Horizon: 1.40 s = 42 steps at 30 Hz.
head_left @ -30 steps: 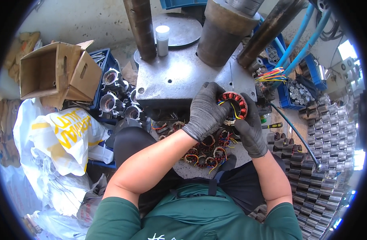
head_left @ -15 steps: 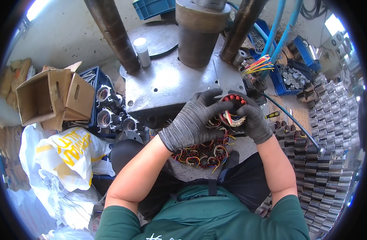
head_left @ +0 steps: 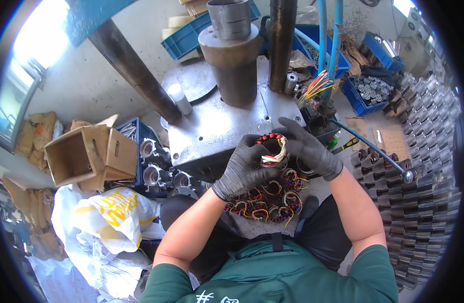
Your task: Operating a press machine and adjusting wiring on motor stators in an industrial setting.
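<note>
My left hand, in a dark grey knit glove, grips a motor stator over the front of the press table. Red windings ring its rim, and a white-wrapped bundle of leads lies across its open end. Just to the right is my gloved right hand, fingers stretched out and apart, with its fingertips close to the stator's right side. Whether they touch it I cannot tell. A curved metal edge shows under the right palm; what it belongs to is hidden. Below, between my legs, lie several wound stators with coloured leads.
The steel press table carries a ram between thick columns and a white-capped bottle. On the left are a cardboard box, metal housings and a white bag. Stacked metal cylinders and a ball-ended lever stand right.
The view has shifted. My right hand has loosened from the stator and spread its fingers, while my left hand keeps it. The stator's open end has turned, showing more of the white bundle.
</note>
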Motion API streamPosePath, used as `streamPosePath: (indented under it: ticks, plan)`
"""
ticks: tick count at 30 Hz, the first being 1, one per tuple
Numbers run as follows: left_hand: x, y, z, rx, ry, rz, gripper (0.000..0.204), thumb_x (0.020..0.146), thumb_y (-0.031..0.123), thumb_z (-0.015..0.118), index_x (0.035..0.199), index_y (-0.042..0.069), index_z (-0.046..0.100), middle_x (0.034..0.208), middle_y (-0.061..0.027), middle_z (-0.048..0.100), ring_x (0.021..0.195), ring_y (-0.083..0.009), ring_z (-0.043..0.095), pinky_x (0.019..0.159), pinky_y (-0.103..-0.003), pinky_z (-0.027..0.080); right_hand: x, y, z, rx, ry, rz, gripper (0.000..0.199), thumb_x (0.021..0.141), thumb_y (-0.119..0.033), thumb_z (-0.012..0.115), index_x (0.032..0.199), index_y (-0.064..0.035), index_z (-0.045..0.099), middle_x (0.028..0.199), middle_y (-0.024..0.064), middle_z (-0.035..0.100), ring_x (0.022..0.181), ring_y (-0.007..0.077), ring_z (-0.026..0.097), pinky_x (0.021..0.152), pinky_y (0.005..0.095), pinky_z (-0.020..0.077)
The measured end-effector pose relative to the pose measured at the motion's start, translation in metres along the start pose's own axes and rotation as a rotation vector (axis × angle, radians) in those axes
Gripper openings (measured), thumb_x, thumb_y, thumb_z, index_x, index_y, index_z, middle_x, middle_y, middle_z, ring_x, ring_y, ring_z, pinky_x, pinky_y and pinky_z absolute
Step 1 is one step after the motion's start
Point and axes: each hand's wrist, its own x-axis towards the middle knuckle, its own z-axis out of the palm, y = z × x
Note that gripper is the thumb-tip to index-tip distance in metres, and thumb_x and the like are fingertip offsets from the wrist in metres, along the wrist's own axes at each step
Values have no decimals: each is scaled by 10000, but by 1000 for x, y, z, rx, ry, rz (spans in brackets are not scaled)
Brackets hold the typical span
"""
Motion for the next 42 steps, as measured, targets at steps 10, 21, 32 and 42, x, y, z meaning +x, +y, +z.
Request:
streamPosePath:
  ticks: [10, 21, 32, 42]
  plan:
    - [4, 16, 16, -245, 12, -142, 647, 820, 345, 916, 1303, 24, 628, 1283, -54, 497, 1211, -200, 572, 1026, -363, 519, -5, 12, 12, -372, 112, -393, 762, 931, -391, 810, 1483, 10, 470, 1256, 168, 622, 1156, 223, 604, 1029, 383, 496]
    - [76, 106, -21, 403, -66, 216, 576, 779, 129, 936, 1301, 101, 694, 1366, -112, 509, 1296, -277, 553, 1071, -407, 523, 12, -7, 11, -136, 329, -721, 714, 917, -270, 780, 1491, -33, 429, 1358, 126, 585, 1204, 235, 603, 1063, 387, 488]
    - [248, 148, -128, 374, 343, 196, 514, 833, 221, 903, 1284, 64, 713, 1255, -163, 689, 1148, -267, 665, 1036, -375, 511, 29, 20, 4, -241, 335, -475, 490, 981, -261, 731, 1370, -14, 565, 1052, 47, 656, 939, 135, 598, 881, 323, 526]
    - [282, 154, -158, 830, 255, -128, 613, 878, 496, 788, 1231, -1, 720, 1190, -143, 754, 1102, -225, 705, 977, -345, 529, 17, 19, 19, 16, 197, -280, 486, 962, -157, 770, 1385, -34, 563, 1082, 37, 678, 990, 113, 620, 907, 290, 539]
